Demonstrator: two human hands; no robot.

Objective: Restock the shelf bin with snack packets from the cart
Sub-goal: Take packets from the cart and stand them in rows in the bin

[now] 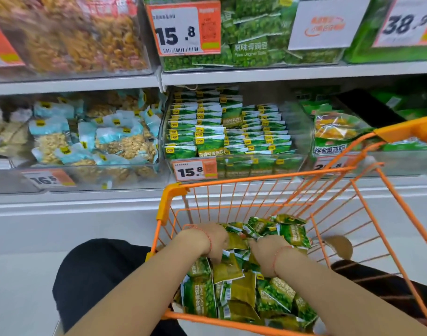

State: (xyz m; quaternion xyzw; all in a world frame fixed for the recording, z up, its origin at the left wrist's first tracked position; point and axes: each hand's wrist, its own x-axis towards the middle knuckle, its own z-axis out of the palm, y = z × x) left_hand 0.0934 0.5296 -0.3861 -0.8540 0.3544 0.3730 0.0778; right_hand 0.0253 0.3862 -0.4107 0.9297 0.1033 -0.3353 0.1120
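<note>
An orange wire cart (pixel 261 178) stands right in front of me, holding a loose pile of green snack packets (pixel 234 294). Both my hands are down in that pile. My left hand (pixel 213 241) curls its fingers down around olive-green packets near the cart's left side. My right hand (pixel 265 252) grips packets in the middle of the pile, its fingertips hidden among them. Just beyond the cart, on the middle shelf, is the clear shelf bin (pixel 292 161). It holds tidy rows of matching green packets (pixel 207 132) and carries a 15.8 price tag (pixel 195 171).
Left of that bin is a clear bin of blue-topped nut packets (pixel 96 139); to its right are green and yellow veggie-crisp bags (pixel 336 132). The upper shelf (pixel 280 75) carries green pea bags and a bin of golden snacks. My dark-clothed knees flank the cart.
</note>
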